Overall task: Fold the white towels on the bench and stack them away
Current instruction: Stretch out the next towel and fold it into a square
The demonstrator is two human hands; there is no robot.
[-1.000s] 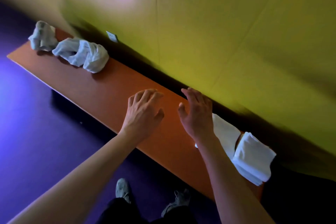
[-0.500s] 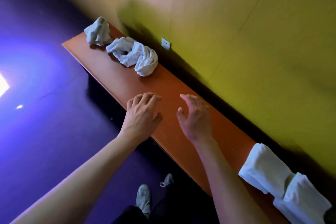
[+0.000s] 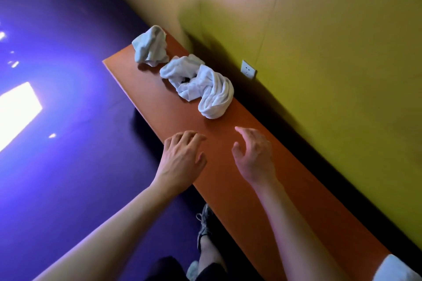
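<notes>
A: What are the fingers doing?

B: Both sets are loose and spread, holding nothing. The left hand (image 3: 182,157) sits palm down at frame centre, over the near edge of the bench. The right hand (image 3: 254,155) is just right of it, fingers a little bent, thumb apart, over the bench top.

A: Go through the rest, biggest first.

B: The yellow-green wall (image 3: 331,75) fills the upper right. The purple floor (image 3: 68,166) takes the left side, with a bright glare patch at the left edge. The orange bench (image 3: 285,207) runs diagonally from upper centre down to the lower right corner.

A: And the towels?

B: A long crumpled white towel (image 3: 201,86) lies on the bench above the hands, near the right fingertips but apart from them. A smaller bunched towel (image 3: 150,47) sits at the bench's far end, just beside the first. The corner of a folded towel (image 3: 397,269) shows at the lower right edge.

A: Anything smaller?

B: A shoe (image 3: 204,223) at bottom centre, and a white wall socket (image 3: 249,68) right of the long towel.
</notes>
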